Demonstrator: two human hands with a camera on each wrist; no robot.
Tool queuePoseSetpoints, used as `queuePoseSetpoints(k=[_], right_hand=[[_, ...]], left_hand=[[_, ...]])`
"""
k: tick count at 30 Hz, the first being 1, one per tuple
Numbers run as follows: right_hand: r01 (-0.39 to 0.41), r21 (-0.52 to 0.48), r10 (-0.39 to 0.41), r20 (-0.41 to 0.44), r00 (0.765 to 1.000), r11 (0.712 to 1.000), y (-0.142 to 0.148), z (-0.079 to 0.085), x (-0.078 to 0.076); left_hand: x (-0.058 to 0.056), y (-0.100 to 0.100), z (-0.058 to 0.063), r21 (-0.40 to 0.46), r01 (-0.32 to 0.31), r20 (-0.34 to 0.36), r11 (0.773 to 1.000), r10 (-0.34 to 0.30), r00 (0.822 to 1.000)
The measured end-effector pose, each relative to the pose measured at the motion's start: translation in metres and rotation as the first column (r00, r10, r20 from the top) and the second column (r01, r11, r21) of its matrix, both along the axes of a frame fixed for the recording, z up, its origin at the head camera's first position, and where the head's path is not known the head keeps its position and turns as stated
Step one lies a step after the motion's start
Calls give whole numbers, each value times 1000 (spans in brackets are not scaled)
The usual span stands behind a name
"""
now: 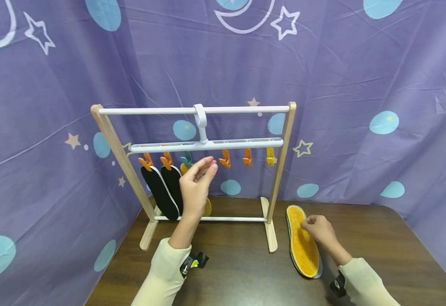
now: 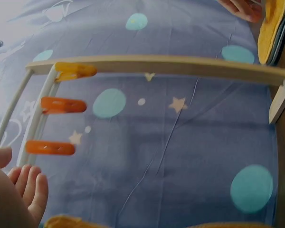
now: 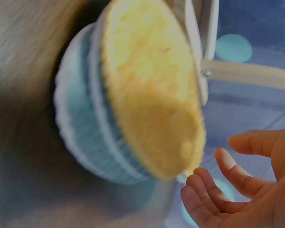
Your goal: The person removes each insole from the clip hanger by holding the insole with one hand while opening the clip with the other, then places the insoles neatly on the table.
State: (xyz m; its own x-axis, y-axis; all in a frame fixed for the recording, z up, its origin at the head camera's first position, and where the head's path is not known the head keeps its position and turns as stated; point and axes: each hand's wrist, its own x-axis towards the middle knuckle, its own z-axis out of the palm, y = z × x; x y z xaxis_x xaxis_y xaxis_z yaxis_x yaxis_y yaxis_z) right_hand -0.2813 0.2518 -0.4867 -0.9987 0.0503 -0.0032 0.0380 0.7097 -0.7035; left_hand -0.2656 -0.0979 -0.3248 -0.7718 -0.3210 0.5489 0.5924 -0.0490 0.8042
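My left hand (image 1: 194,189) is raised in front of the white clip hanger (image 1: 169,147), holding nothing, its fingertips close to an orange clip (image 1: 224,158). Behind it, a yellow insole (image 1: 207,207) hangs by a teal clip (image 1: 186,159), mostly hidden. Two black insoles (image 1: 158,191) hang further left from orange clips (image 1: 145,161). Over on the right, my right hand (image 1: 320,229) hovers beside a yellow fuzzy insole (image 1: 303,246) that lies on top of blue-grey insoles (image 3: 78,109). Its thumb and fingers are apart with nothing between them in the right wrist view.
A wooden rack (image 1: 280,165) with white bars stands on the brown table (image 1: 238,263) and carries the hanger. Another orange clip (image 1: 247,157) and a yellow clip (image 1: 270,157) hang bare at the right. A purple patterned curtain (image 1: 341,106) closes off the back.
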Motion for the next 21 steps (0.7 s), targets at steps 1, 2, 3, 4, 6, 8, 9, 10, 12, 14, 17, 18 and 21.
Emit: queuePoseSetpoints(k=[1,2,3,4,6,8,9,10,12,14,17,18,21], right_hand=[[-5,-3,5,-15,1000,1000,-3,3,1],[-6,-8,6,-28,1000,1000,-7,6,1],[-10,-12,10,-43,999,1000,-11,9,2],[-19,-19,18,-64,998,1000,-16,13,3],[-42,-31,38,-105,994,999,-26,20,5],[-75,-49,66,-154,986,996,-38,26,6],[-96,-60,84,-182,980,994,-44,30,7],[-122,-74,104,-209,972,990,-50,34,8],[-179,-103,147,-264,953,978,-64,41,8],[-249,-145,195,-311,930,958,-79,49,8],[-351,-183,269,-363,892,918,-102,62,9],[-384,-191,294,-377,878,903,-110,67,10],[-460,-212,351,-403,845,862,-135,79,11]], left_hand=[[2,-4,1,9,-33,-19,999,33,999],[3,-8,1,19,-70,-38,997,70,997],[4,-12,2,35,-106,-53,994,108,993],[5,-17,3,51,-143,-67,988,146,987],[6,-26,5,81,-207,-77,975,213,974],[7,-34,8,80,-260,-59,962,265,962],[7,-38,10,71,-274,-40,959,278,960],[7,-42,11,57,-280,-19,958,282,959],[9,-48,15,6,-277,32,961,276,961],[11,-52,18,-52,-259,84,965,262,961],[13,-58,23,-133,-232,135,964,249,959],[13,-59,24,-163,-227,144,960,251,957],[12,-62,28,-228,-216,168,949,257,952]])
